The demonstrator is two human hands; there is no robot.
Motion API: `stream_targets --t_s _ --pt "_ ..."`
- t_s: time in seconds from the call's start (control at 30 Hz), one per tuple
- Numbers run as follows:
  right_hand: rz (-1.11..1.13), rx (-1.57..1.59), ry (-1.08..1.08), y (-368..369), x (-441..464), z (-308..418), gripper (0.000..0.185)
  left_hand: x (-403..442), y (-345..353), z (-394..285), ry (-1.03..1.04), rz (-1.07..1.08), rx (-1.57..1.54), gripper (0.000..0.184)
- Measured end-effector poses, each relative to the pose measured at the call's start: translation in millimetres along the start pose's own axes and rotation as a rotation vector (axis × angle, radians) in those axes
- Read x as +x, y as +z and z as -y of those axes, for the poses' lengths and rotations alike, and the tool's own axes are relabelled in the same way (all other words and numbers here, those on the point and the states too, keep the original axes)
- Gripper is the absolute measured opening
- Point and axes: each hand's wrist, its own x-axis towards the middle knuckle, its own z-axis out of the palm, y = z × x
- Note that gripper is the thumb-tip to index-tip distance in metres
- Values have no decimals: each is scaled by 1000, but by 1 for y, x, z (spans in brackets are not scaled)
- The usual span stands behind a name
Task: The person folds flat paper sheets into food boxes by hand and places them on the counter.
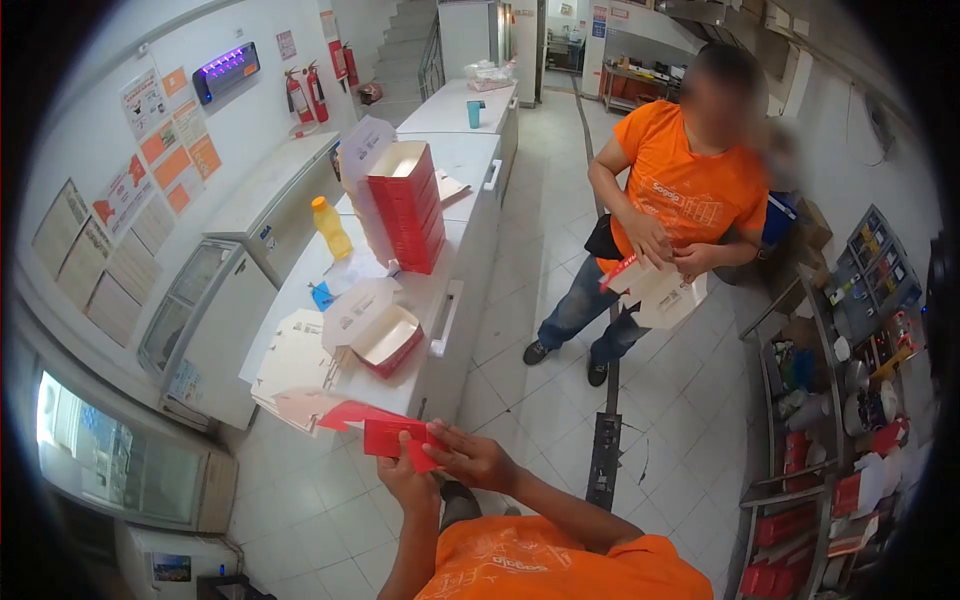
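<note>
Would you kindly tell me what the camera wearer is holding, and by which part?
The left hand and right hand both hold a partly folded carton by its near red end.

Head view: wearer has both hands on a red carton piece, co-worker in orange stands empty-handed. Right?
Not empty-handed: the head view shows the co-worker holding a white-and-red carton. The rest is right: the wearer's left hand and right hand are both on the red carton piece.
</note>
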Motion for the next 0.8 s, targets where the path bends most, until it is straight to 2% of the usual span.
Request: stream_targets --t_s 0.07,0.1,0.17,0.2,0.3,0.33,0.4,0.43,0.5,0.57,0.6,0.7,0.73,0.8 --pt "-2 -23 94 -1 -13 4 50 -14 2 8 -33 24 93 22" --pt "-3 -34 144 -1 -19 5 50 -19 -1 17 33 70 174 22" --pt "-85 57 316 -4 -24 10 48 -24 -17 47 165 159 345 23" --pt "-128 104 399 -5 -25 10 47 -28 -15 49 159 206 291 25" --pt "-200 331 516 -17 -34 6 45 -35 -9 44 198 281 476 26" --pt "-163 347 523 -27 -38 10 44 -26 -14 49 195 308 497 27" --pt "-86 384 530 -47 -44 21 42 -25 -12 35 -54 340 248 28" --pt "-99 291 487 -46 -48 25 42 -24 -6 28 -174 354 119 28" --pt "-126 104 398 -42 -58 32 41 -27 -2 35 -233 355 77 29" --pt "-257 47 488 -39 -57 23 40 -45 8 52 -321 321 65 30" --pt "-322 20 533 -39 -55 19 39 -51 8 64 -313 341 20 33" --pt "-312 340 615 -50 -50 13 39 -46 21 66 -168 328 25 36" --pt "-206 354 574 -62 -52 17 40 -44 30 58 -124 279 44 38" --pt "-128 197 481 -65 -54 25 40 -35 26 40 -194 380 130 39"
